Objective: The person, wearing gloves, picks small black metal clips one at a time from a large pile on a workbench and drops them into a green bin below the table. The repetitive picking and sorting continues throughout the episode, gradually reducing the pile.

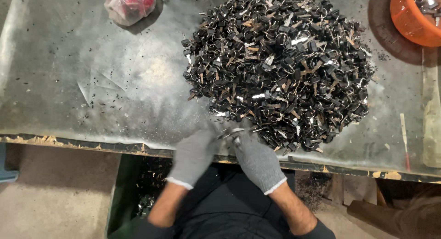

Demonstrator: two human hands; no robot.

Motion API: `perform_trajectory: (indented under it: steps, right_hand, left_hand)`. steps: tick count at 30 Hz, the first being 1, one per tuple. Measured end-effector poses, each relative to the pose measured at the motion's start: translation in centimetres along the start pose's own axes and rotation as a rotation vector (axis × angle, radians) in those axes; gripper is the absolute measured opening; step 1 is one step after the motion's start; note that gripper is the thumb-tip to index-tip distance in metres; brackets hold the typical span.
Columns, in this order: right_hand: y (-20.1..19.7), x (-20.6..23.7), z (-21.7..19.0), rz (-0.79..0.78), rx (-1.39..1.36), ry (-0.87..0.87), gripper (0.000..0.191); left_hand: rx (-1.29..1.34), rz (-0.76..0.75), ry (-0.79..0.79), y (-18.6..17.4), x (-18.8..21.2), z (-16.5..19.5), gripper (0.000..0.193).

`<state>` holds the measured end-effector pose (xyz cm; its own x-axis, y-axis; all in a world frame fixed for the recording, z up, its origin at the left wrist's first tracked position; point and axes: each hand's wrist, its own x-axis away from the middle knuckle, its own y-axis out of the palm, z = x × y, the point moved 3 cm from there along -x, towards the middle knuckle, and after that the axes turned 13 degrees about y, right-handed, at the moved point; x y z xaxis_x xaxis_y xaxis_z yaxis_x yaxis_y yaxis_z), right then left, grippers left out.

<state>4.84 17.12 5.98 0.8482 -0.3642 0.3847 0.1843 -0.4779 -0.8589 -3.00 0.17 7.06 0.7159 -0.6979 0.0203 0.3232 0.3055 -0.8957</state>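
**Gloved hands pinch one small metal part at the tabletop's near edge**

I see a worn grey tabletop [92,82] carrying a broad heap of black and silver clips [280,69]. An orange tub [409,23] sits at the far right corner, and a knotted clear bag of red contents [129,4] at the far left. My left hand [195,154] and right hand [257,161] both clasp a small metal part [230,133], blurred, just beside the heap.

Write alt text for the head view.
Two gloved hands, left and right, meet over one small metal part at the near edge of a worn table. Behind them is a big pile of black parts, with an orange tub and a bag at the far edge.
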Motion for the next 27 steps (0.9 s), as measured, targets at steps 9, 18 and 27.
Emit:
perform_trajectory:
  steps: [9, 18, 27]
  right_hand:
    - [0.4, 0.2, -0.1, 0.207, 0.047, -0.267, 0.038]
    - [0.4, 0.3, 0.4, 0.102, -0.019, -0.109, 0.034]
    - [0.4, 0.3, 0.3, 0.170, -0.058, -0.327, 0.029]
  left_hand:
    - [0.092, 0.088, 0.189, -2.5, -2.7, 1.2, 0.031]
    - [-0.046, 0.560, 0.213, 3.2, -2.1, 1.2, 0.020]
    - [0.486, 0.430, 0.081, 3.1, -2.1, 0.4, 0.028]
